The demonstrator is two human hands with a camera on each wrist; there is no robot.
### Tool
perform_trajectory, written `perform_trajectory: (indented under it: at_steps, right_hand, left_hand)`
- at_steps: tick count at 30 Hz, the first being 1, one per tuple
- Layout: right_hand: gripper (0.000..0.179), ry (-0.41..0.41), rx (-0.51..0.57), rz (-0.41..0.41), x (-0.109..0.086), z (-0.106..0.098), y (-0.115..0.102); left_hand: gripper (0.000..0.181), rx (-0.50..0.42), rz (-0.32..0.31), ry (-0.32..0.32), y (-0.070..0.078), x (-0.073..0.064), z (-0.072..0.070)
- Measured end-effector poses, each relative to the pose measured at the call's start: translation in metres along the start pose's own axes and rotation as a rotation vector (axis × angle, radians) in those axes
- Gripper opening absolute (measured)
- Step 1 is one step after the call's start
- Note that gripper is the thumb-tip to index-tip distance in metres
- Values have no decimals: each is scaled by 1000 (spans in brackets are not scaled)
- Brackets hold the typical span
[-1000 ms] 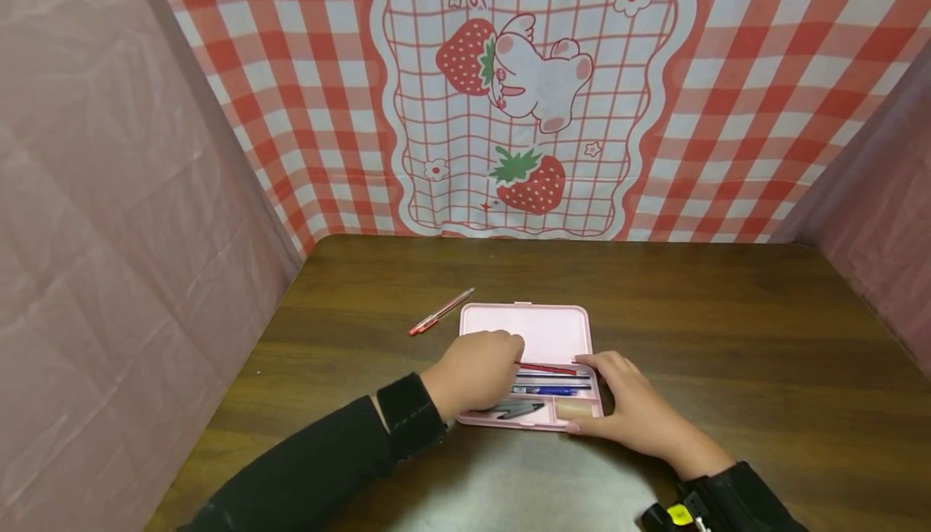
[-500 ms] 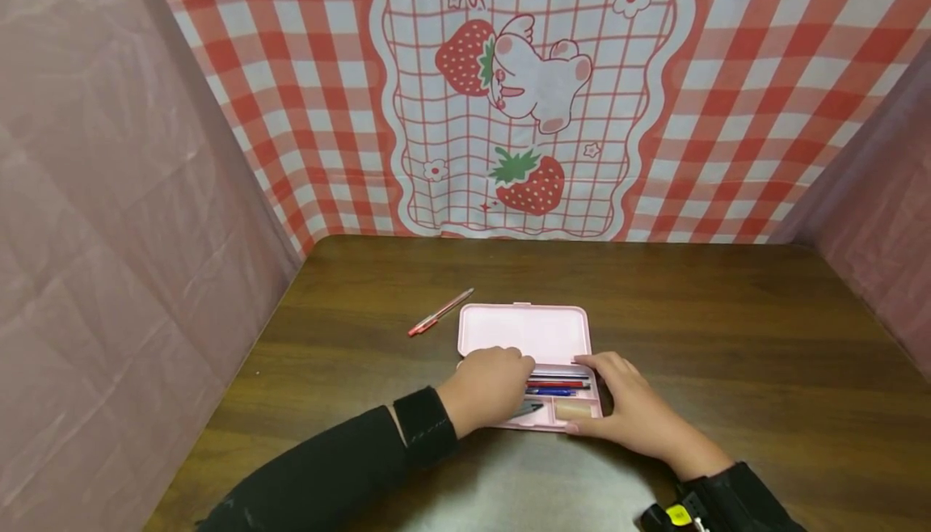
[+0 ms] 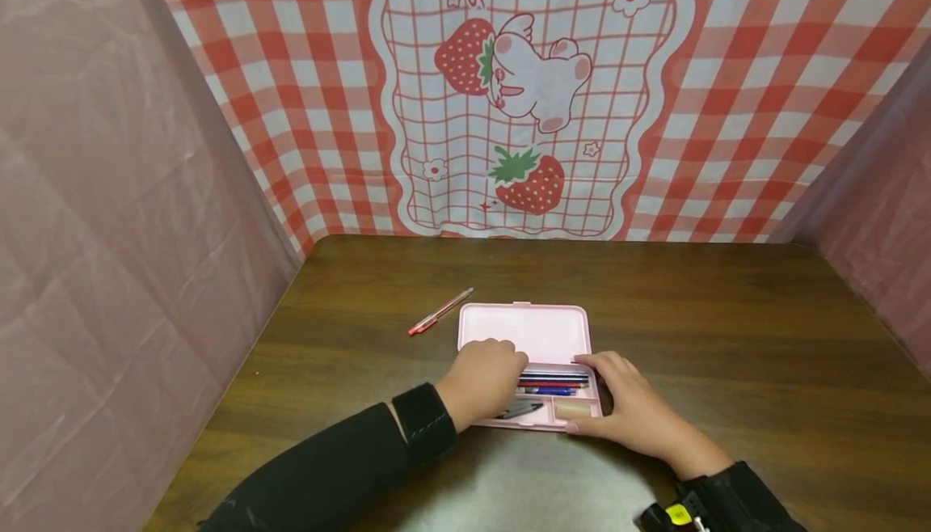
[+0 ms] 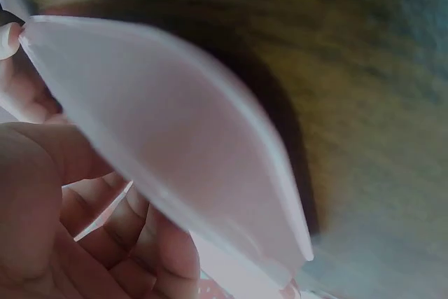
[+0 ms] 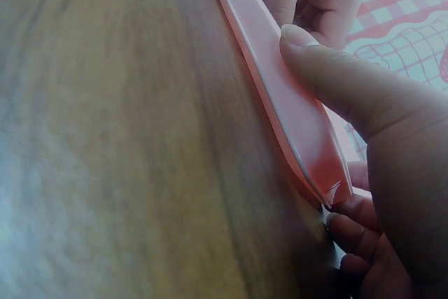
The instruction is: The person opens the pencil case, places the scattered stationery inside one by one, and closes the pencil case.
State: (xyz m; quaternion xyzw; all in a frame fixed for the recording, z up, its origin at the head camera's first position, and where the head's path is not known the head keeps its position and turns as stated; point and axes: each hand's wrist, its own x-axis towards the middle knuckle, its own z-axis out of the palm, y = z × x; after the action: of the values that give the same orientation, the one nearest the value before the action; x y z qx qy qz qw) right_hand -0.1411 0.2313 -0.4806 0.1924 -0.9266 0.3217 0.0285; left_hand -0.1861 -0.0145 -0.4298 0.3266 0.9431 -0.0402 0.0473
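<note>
A pink pencil case point(image 3: 522, 323) lies on the table with its lid folded back. My left hand point(image 3: 483, 378) reaches over its left half with curled fingers and pinches a red pencil point(image 3: 554, 384) near its left end; the fingertips are hidden. Beside that pencil lie a blue pen point(image 3: 553, 392) and several dark-striped pencils. In the front compartment is a grey pen-like item point(image 3: 522, 409), with a tan block point(image 3: 573, 409) to its right. My right hand point(image 3: 633, 403) grips the case's right end, thumb at the front. The right wrist view shows that thumb point(image 5: 329, 68) against the case wall.
A clear pen with red ends point(image 3: 441, 311) lies on the brown wooden table point(image 3: 691, 314), left of the lid. A red-checked strawberry cloth point(image 3: 342, 111) hangs behind the table, and pink fabric point(image 3: 131, 233) hangs at the sides.
My left hand lowered the red pencil among the other pencils and came nearer, then shifted slightly left with it. My right hand has stayed on the case.
</note>
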Motion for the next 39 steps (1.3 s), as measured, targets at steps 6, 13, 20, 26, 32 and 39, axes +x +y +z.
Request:
perform_trajectory:
  at_steps: [6, 13, 20, 26, 32, 39]
  right_hand:
    - [95, -12, 1, 13, -1, -2, -2]
    - [95, -14, 8, 17, 0, -2, -3]
    - [95, -8, -8, 13, -1, -4, -3]
    - [96, -12, -7, 15, -1, -2, -3]
    - [95, -10, 0, 18, -1, -1, -4]
    - [97, -21, -4, 32, -2, -2, -3]
  left_hand:
    - [25, -7, -3, 1, -1, -1, -1]
    - [12, 3, -27, 125, -17, 1, -15]
    - [22, -12, -165, 191, -56, 15, -31]
    - [25, -43, -293, 191, -88, 20, -27]
    - [31, -76, -364, 119, -107, 21, -19]
    - [38, -161, -438, 79, -123, 22, -2]
